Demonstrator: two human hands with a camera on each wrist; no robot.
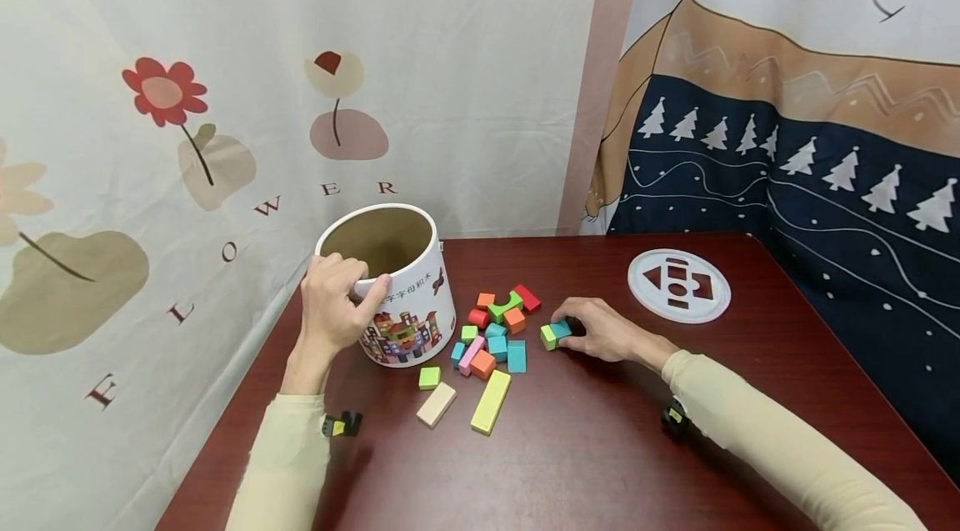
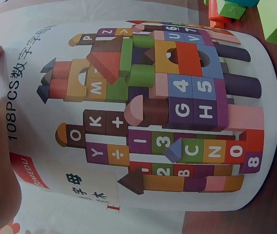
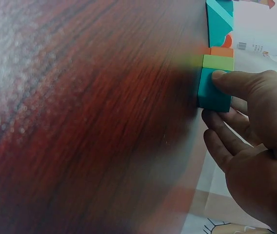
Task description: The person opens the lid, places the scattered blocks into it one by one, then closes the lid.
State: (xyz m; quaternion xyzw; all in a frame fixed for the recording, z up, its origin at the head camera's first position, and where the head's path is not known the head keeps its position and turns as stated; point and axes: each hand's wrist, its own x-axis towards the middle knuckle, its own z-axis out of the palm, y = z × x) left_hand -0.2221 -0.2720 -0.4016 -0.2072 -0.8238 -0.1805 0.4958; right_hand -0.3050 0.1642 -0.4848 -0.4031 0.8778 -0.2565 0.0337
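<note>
At the left of the head view, my left hand (image 1: 330, 306) grips the rim of a white bucket (image 1: 408, 323) printed with a colourful block castle. The bucket stands upright and lidless on the table; its printed side (image 2: 143, 112) fills the left wrist view. To the right, my right hand (image 1: 607, 329) pinches a blue block (image 1: 560, 329) between thumb and fingers. A light green block (image 1: 548, 338) sits right against its left end; both also show in the right wrist view, the blue block (image 3: 214, 92) under the thumb.
Several loose blocks lie between bucket and right hand, among them a green arch (image 1: 505, 307) and an orange block (image 1: 483, 363). Nearer are a long yellow block (image 1: 491, 403) and a beige block (image 1: 437, 405). A white lid with shaped holes (image 1: 678, 314) lies back right on the brown table (image 1: 585, 464).
</note>
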